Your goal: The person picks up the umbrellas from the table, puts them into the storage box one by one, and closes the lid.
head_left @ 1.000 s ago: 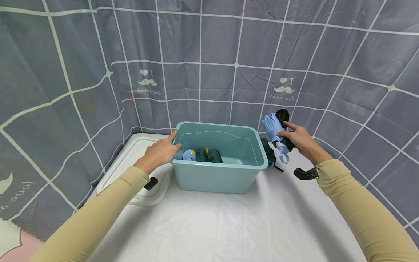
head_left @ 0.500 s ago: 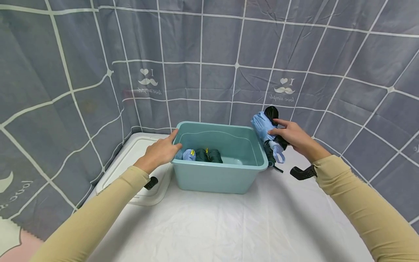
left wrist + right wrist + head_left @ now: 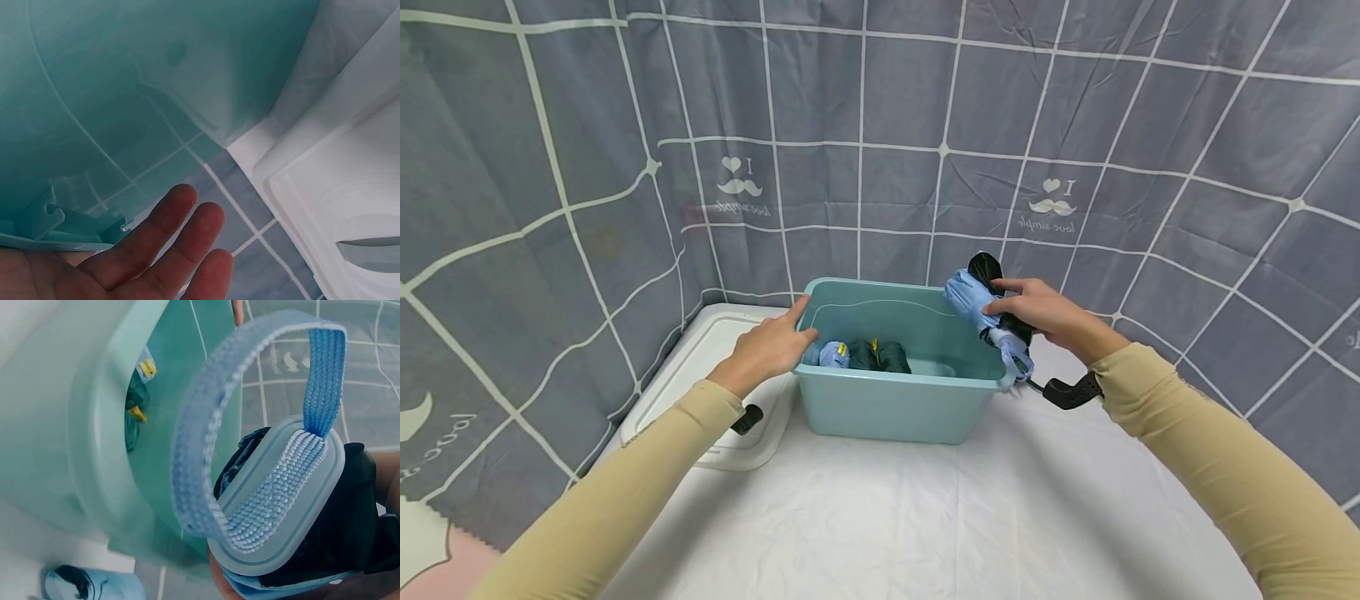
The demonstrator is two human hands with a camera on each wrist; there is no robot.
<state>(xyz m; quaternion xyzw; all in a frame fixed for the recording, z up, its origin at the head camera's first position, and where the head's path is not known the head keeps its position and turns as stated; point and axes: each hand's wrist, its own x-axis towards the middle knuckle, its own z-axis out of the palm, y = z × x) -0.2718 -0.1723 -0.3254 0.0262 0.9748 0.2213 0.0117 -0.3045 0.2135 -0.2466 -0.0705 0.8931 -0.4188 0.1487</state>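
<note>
Right hand (image 3: 1037, 312) grasps a folded blue-and-black umbrella (image 3: 967, 298), tilted over the right end of a teal bin (image 3: 895, 408). Left hand (image 3: 766, 346), fingers loosely extended, rests at the bin's left rim; dark green bundles (image 3: 892, 357) lie inside.

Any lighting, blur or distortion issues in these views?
Head: soft shadows on the table; lines on the curtain bow toward the edges. Left wrist: curtain lines show on the bin, reflection or see-through unclear. Right wrist: the near strap looks soft.
</note>
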